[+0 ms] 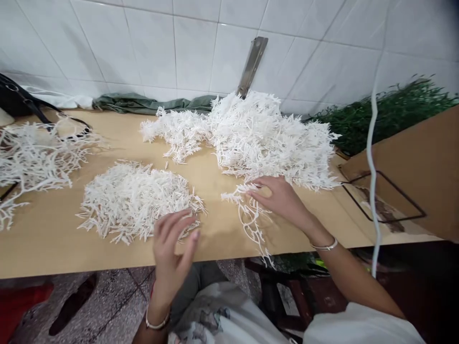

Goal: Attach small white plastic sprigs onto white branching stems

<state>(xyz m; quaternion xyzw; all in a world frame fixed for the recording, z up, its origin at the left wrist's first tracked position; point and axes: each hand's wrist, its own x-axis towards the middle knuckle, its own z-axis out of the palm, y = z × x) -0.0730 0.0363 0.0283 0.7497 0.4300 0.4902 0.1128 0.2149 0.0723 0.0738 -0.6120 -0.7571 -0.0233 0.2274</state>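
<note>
Pinching the upper part of a white branching strand [252,220], the right hand [251,190] is to the right of the low pile [132,200] of short white sprigs, which serves as the landmark here. Its grip is closed between thumb and fingers, and the thin, looping lower stems of the strand trail towards the near edge of the bench [107,255].

The left hand [182,231] is at the near right edge of the low pile, its grip spread, with the thumb held apart from the curved fingers. Whether its fingertips touch any of the sprigs, I cannot tell.

Beyond the low pile and to its right lies a larger, fluffier white heap [268,138], with the right hand close to the heap's near side. To the left of the low pile is a loose tangle [39,160] of longer white branches, with a black strap [45,105] behind it. Straight back from the low pile, a green cloth [143,102] runs along the foot of the tiled wall [150,48]. Far to the right of the low pile are dark green foliage [394,112], a cardboard piece [416,162] and a black wire frame [401,192], with a white cable [369,143] hanging in front.
</note>
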